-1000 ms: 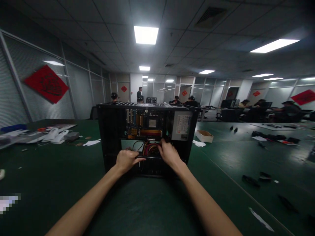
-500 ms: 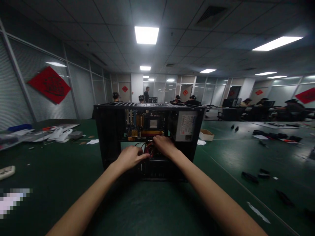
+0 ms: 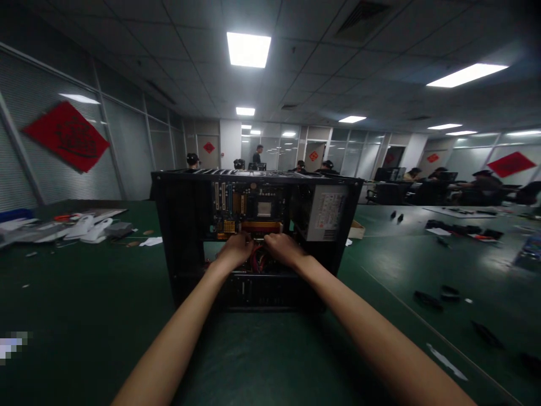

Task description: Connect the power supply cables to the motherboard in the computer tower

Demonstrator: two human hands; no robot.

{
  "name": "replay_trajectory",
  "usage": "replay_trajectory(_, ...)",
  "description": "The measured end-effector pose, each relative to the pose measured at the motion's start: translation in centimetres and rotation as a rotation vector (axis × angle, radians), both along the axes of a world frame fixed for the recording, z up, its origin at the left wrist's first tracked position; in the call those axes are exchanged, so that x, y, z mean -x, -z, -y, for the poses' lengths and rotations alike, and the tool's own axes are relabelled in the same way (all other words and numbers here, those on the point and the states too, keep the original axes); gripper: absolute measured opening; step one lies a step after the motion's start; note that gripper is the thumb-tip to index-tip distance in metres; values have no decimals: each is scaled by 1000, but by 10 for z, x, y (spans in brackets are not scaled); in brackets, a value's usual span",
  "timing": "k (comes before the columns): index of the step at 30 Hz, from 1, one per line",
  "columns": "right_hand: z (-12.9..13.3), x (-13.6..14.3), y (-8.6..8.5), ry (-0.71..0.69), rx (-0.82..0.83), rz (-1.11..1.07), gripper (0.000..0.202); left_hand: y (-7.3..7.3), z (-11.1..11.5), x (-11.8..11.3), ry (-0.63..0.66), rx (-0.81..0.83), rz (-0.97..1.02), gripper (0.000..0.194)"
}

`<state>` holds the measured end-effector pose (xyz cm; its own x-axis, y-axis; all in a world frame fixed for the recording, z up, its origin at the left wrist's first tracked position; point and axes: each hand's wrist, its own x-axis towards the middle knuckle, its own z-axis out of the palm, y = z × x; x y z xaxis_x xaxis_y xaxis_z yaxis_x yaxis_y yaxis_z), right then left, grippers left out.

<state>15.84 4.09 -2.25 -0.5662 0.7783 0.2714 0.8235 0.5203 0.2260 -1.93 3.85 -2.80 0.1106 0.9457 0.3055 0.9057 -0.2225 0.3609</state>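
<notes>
A black computer case [image 3: 180, 225] stands on the table with its open side towards me. Inside it I see a motherboard [image 3: 249, 200] with pale and orange slots, and a silver power supply [image 3: 330, 211] at the upper right. Red and dark cables [image 3: 258, 260] bunch below the board. My left hand [image 3: 234, 251] is closed at the board's lower edge, just left of the cables. Beside it, my right hand [image 3: 284, 249] has its fingers curled at the same edge. What either hand pinches is hidden by the fingers.
The green table [image 3: 270, 361] carries white plastic pieces [image 3: 91, 228] and a grey block [image 3: 118, 229] on the left. Black parts [image 3: 428, 300] and a clear strip [image 3: 446, 361] lie on the right. A small box [image 3: 357, 230] is behind the case. Several people sit further back.
My left hand has moved right and up, from beside the cables to the board's lower edge, and its fingers have closed. My right hand stays nearly in place. The view has shifted slightly.
</notes>
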Motion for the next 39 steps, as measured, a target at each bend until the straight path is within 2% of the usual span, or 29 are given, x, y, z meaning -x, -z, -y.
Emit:
replay_trajectory(5, 3, -1, -1, 9, -11, 23, 27, 5, -2, 3, 37, 6, 23, 30)
replay_trajectory(10, 6, -1, -3, 20, -13, 21, 25, 4, -1, 2, 119, 54, 2, 47)
replay_trajectory(13, 7, -1, -5, 47, -8, 3, 26, 2, 1, 4, 154, 76, 2, 43)
replay_trajectory(22, 3, 2, -6, 62, -2, -18, 23, 2, -5, 5, 132, 112, 53, 30)
replay_trajectory(39, -4, 8, -2, 77, 0, 1, 26, 1, 4, 0, 92, 51, 44, 31)
